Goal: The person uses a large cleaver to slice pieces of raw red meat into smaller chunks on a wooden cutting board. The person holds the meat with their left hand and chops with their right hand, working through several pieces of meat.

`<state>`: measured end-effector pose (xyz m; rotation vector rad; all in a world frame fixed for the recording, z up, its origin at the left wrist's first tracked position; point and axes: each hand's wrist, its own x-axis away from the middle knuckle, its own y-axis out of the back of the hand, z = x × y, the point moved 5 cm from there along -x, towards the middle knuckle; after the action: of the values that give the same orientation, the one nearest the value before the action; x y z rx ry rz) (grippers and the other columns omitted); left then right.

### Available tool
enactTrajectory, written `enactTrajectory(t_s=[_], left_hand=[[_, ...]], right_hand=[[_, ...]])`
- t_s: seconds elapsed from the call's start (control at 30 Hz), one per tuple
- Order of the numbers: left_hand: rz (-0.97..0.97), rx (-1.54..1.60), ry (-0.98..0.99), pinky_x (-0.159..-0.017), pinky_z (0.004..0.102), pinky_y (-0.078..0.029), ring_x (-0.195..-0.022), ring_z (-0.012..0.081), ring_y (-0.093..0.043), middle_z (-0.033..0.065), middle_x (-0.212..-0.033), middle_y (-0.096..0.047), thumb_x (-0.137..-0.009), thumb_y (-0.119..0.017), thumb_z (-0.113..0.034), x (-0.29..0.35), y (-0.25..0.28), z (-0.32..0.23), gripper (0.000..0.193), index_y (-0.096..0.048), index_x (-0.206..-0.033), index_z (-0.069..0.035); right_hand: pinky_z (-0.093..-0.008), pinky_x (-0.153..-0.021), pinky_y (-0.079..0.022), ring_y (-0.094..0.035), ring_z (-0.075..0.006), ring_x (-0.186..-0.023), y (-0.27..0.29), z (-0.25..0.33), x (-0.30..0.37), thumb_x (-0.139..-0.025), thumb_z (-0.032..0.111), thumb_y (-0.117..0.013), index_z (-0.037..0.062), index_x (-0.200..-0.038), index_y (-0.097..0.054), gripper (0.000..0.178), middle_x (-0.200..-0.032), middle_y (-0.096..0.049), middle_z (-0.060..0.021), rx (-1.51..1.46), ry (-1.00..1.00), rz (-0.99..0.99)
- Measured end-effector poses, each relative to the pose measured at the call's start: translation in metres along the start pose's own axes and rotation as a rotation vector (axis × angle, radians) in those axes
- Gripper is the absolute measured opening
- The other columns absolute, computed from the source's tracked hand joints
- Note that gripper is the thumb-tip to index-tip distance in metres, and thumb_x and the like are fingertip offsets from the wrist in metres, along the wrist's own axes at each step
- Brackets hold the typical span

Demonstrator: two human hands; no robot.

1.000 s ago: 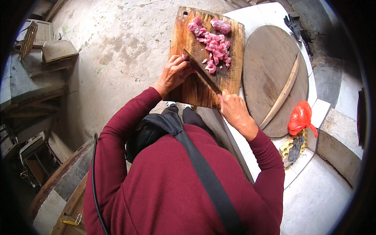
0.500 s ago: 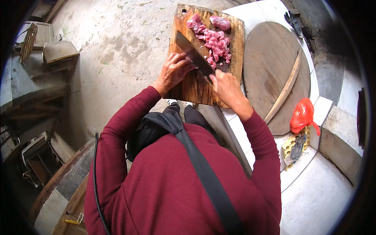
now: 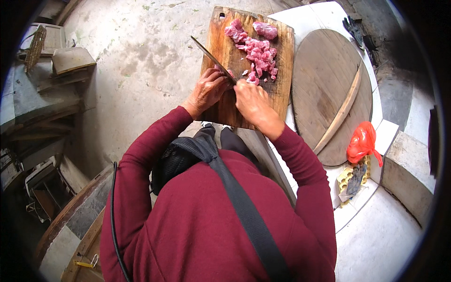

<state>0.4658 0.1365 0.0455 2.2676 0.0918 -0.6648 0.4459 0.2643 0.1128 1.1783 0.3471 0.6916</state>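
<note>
My right hand point(image 3: 252, 101) is closed round the handle of a cleaver point(image 3: 212, 58), whose blade stands on edge and slants up to the left. Right beside the blade, the bent fingers of my left hand point(image 3: 209, 89) press on a piece of meat that is mostly hidden under them. Both hands are over the near part of a wooden cutting board point(image 3: 225, 113). Farther up the board lie a heap of cut pink meat point(image 3: 259, 54) and a larger uncut chunk of meat point(image 3: 265, 30).
To the right, a round wooden lid point(image 3: 324, 84) with a curved handle bar lies on a white tiled counter point(image 3: 300, 16). Past it are a red plastic bag point(image 3: 361, 141), a yellow egg tray point(image 3: 345, 181) and a dark glove point(image 3: 353, 30). Concrete floor point(image 3: 127, 56) spreads out left of the board.
My right hand has moved left and a little nearer to me, bringing the cleaver against my left fingers. The blade has turned from showing its flat side to nearly edge-on. My left hand has hardly moved.
</note>
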Motion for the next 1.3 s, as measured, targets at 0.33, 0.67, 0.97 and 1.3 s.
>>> enactTrajectory(t_s=[0.33, 0.67, 0.97, 1.3], left_hand=[[0.058, 0.165, 0.231, -0.073, 0.037, -0.048, -0.084, 0.0276, -0.057, 0.0085, -0.082, -0.059, -0.074, -0.067, -0.007, -0.005, 0.007, 0.011, 0.015, -0.063, -0.089, -0.007], [0.087, -0.047, -0.059, -0.083, 0.0341, -0.046, -0.094, 0.0267, -0.055, 0.0089, -0.103, -0.059, -0.075, -0.066, -0.006, -0.025, -0.016, -0.007, 0.033, -0.062, -0.107, -0.009], [0.084, 0.008, -0.062, -0.081, 0.0349, -0.047, -0.094, 0.0267, -0.056, 0.0085, -0.099, -0.062, -0.078, -0.064, -0.007, -0.027, -0.016, -0.008, 0.021, -0.064, -0.098, -0.006], [0.11, 0.012, -0.037, -0.086, 0.0364, -0.047, -0.099, 0.0286, -0.056, 0.0114, -0.103, -0.062, -0.075, -0.064, -0.006, -0.025, -0.02, -0.008, 0.023, -0.065, -0.098, -0.004]], right_hand=[[-0.049, -0.059, -0.05, -0.062, -0.0413, -0.066, 0.019, -0.061, 0.029, -0.09, 0.021, -0.053, -0.0008, -0.079, -0.054, 0.025, -0.067, -0.06, -0.0242, -0.034, -0.132, 0.031], [-0.0481, -0.056, -0.049, -0.061, -0.0423, -0.064, 0.031, -0.071, 0.053, -0.091, 0.02, -0.051, -0.0004, -0.078, -0.052, 0.024, -0.064, -0.059, -0.025, 0.011, -0.254, -0.08], [-0.0491, -0.055, -0.047, -0.059, -0.0422, -0.061, 0.019, -0.051, 0.068, -0.089, 0.018, -0.054, 0.0008, -0.084, -0.052, 0.018, -0.063, -0.058, -0.0231, 0.088, -0.205, 0.028], [-0.0473, -0.061, -0.049, -0.059, -0.0357, -0.068, -0.006, -0.03, -0.009, -0.081, 0.008, -0.051, 0.0045, -0.089, -0.051, 0.008, -0.083, -0.059, -0.0175, 0.057, -0.03, -0.143]])
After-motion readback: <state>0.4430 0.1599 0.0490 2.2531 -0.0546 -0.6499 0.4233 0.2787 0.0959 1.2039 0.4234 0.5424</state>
